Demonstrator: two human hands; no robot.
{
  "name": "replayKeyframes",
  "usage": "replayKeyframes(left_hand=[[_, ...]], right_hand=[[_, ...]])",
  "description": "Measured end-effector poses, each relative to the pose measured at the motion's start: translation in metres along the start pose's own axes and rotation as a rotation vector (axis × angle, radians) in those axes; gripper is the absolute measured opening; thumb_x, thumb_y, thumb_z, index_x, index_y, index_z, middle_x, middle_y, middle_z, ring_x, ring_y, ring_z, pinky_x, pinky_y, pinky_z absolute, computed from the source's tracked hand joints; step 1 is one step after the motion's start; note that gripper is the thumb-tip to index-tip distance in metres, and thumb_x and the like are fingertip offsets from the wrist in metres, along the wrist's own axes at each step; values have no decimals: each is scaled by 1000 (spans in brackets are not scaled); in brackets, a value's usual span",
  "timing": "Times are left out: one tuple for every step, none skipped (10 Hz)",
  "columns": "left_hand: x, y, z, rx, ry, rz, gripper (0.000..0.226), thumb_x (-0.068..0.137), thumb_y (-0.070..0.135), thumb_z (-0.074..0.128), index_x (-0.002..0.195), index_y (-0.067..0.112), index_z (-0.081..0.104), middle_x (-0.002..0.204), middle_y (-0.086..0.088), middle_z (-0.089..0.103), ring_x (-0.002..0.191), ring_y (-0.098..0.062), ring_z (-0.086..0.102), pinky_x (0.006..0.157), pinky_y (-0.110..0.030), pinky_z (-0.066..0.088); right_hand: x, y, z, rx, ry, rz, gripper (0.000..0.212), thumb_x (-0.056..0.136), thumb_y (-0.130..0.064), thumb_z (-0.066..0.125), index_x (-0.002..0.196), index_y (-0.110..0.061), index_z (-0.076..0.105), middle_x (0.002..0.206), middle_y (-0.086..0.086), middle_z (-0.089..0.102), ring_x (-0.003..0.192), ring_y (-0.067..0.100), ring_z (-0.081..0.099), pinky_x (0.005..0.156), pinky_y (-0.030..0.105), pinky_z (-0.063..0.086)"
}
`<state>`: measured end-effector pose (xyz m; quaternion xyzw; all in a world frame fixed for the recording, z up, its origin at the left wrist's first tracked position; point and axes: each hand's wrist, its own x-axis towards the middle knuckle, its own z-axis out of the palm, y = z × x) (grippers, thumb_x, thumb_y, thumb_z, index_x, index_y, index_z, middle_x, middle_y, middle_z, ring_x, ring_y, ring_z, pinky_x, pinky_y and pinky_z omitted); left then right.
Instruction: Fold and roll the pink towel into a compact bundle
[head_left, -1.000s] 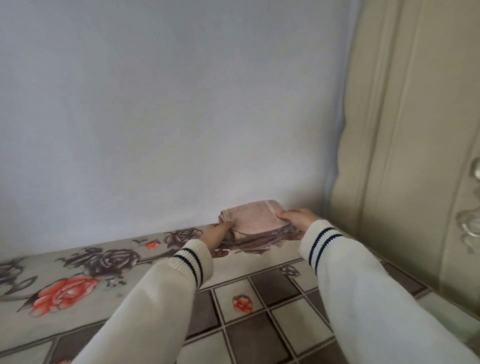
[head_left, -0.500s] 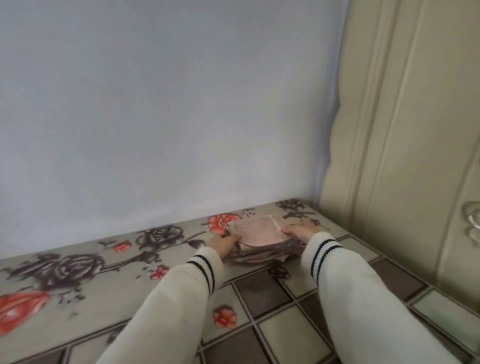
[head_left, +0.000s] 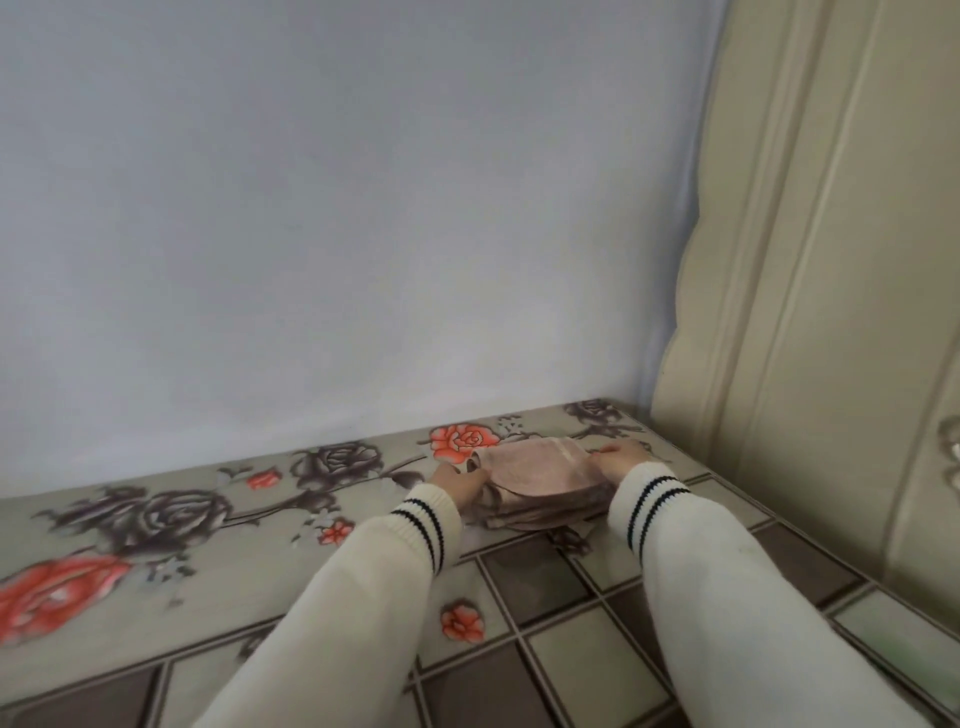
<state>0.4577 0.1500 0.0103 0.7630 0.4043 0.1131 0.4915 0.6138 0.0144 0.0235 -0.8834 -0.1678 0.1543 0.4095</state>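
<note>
The pink towel (head_left: 540, 480) is a thick folded stack lying flat on the flowered bed cover (head_left: 218, 545), near the far right corner by the wall. My left hand (head_left: 460, 486) presses against the stack's left end, fingers curled on its edge. My right hand (head_left: 618, 460) rests on the stack's right end, fingers over the top layer. Both arms wear white sleeves with two dark stripes at the cuff.
A pale blue-grey wall (head_left: 337, 234) rises straight behind the bed. A cream headboard (head_left: 831, 312) with moulded ridges stands close on the right of the towel. The cover has red and grey roses at the back and a tile pattern toward me.
The towel stack came down from slightly raised onto the bed cover, and both hands followed it and now press its ends. My view tilted downward, showing more of the bed.
</note>
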Motion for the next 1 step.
replayKeyframes(left_hand=[[-17,8,-15,-29,5,17,49,93,28,49,132,-1,45,138,-15,51,128,-27,49,104,-32,38]], right_hand=[[-12,-14,-6,-32,41,-35,34,89,-17,54,116,2,63,127,18,60,118,28,56,94,28,43]])
